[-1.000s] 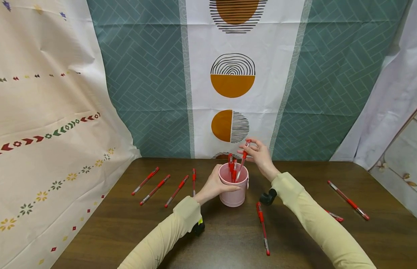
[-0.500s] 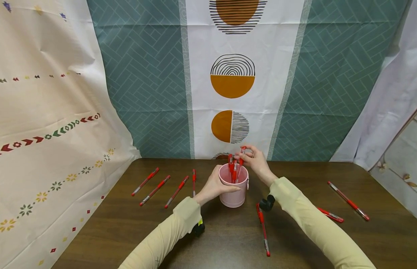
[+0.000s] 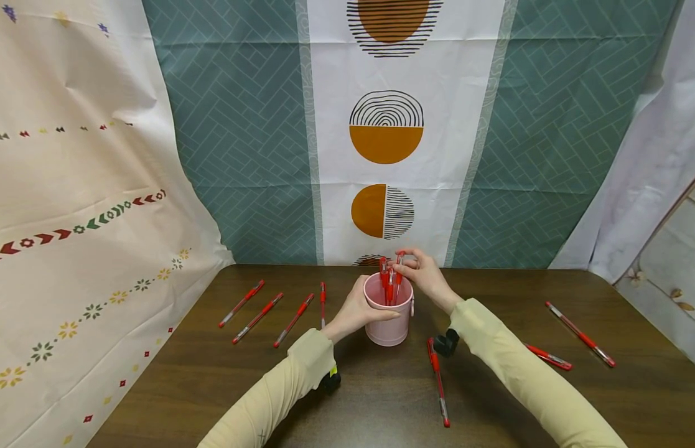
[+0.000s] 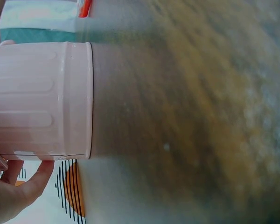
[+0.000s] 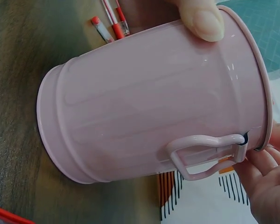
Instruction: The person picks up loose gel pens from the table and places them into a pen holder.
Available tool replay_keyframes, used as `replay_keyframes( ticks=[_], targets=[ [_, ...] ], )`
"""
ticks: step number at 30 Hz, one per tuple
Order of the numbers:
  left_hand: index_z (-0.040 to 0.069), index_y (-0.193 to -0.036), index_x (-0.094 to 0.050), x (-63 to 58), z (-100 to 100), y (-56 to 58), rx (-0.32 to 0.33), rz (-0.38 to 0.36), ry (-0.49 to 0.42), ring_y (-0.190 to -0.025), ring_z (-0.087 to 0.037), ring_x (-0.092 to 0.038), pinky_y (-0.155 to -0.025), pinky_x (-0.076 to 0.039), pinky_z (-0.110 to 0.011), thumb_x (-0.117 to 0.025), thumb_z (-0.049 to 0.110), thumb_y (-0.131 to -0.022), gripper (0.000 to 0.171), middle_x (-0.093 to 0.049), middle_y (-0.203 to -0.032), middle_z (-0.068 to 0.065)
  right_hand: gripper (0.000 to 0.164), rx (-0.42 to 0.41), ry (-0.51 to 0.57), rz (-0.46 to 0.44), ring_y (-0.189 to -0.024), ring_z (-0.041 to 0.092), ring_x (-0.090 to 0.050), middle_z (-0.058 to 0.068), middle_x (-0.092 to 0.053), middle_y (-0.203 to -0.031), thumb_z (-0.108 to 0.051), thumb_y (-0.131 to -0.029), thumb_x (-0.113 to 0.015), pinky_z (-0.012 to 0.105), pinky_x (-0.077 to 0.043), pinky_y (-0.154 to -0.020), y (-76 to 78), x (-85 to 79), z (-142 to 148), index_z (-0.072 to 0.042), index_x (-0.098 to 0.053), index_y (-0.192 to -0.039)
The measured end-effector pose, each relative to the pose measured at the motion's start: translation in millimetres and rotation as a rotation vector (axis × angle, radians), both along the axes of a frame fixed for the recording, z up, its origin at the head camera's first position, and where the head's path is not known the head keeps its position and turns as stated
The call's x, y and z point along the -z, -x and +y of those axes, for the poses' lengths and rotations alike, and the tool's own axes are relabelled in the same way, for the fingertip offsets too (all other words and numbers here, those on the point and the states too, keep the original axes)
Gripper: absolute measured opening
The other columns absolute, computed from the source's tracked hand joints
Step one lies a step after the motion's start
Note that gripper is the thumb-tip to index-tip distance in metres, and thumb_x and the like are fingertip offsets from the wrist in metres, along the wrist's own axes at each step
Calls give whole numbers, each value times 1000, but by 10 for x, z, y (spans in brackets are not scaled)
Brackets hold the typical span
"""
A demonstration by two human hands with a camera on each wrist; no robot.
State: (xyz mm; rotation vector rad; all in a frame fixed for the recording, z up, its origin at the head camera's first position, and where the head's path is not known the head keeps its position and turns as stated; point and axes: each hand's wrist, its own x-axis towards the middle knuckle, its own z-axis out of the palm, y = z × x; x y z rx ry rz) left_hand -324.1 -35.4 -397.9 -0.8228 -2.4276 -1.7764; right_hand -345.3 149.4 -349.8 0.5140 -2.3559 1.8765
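Observation:
A pink metal bucket [image 3: 387, 331] stands upright on the table, with a small loop handle [image 5: 203, 139] on its side in the right wrist view. My left hand [image 3: 358, 309] grips it from the left, the thumb lying across the front just under the rim. Over the bucket's right side, my right hand [image 3: 430, 278] pinches a red gel pen [image 3: 399, 274] near its upper end. The pen's lower part is inside the bucket. Beside it, more red pens [image 3: 383, 269] stand in the bucket, their lower ends hidden by the wall.
Several red pens [image 3: 257, 318] lie spread on the brown table [image 3: 358, 404] left of the bucket. One pen [image 3: 438, 382] lies in front of it to the right. Farther right are a pen [image 3: 580, 333] and another pen [image 3: 549, 357] partly under the right sleeve. Patterned cloths hang behind.
My right hand has moved down and slightly left, lowering the red gel pen deeper into the bucket. My left hand keeps its grip on the bucket.

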Motion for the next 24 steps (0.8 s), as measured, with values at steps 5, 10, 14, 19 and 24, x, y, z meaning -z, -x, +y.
replay_keyframes(
  ticks=[5,10,14,19,24],
  targets=[
    [4,-126,-35,-153,-16,-122,35,-8,-30,-105,-29,-45,-82,-43,-32,-80,17,-68,75,-43,-117,-14,40,24,-76,10,-92,29,-60,21,-61,-103,-9,-85,-63,38,-45,-81,-6,13,6,4,-48,-120],
    [-1,-125,-34,-216,-27,-179,50,4,-32,-105,-34,-44,-82,-43,-32,-79,13,-68,74,-42,-116,-18,40,59,-125,-7,-95,33,-58,23,-59,-106,-11,-84,-65,41,-44,-82,-17,15,2,5,-51,-118],
    [5,-126,-35,-86,-14,-77,30,16,-17,-103,-28,-45,-81,-44,-31,-80,18,-67,75,-43,-115,-12,39,71,-155,-13,-98,35,-56,25,-57,-109,-12,-83,-66,43,-43,-83,-26,21,-5,5,-52,-116],
    [12,-126,-36,32,6,19,-10,31,7,-101,-20,-47,-81,-44,-29,-82,23,-65,77,-44,-114,-4,39,69,-170,-40,-99,34,-56,23,-57,-110,-13,-83,-66,42,-43,-83,-18,35,-11,3,-53,-116],
    [9,-127,-35,-2,2,-10,9,16,-6,-104,-24,-46,-81,-44,-30,-81,20,-67,76,-43,-116,-9,39,44,-179,-45,-98,34,-56,23,-57,-111,-14,-84,-65,42,-44,-82,-10,33,0,3,-52,-116]
  ],
)
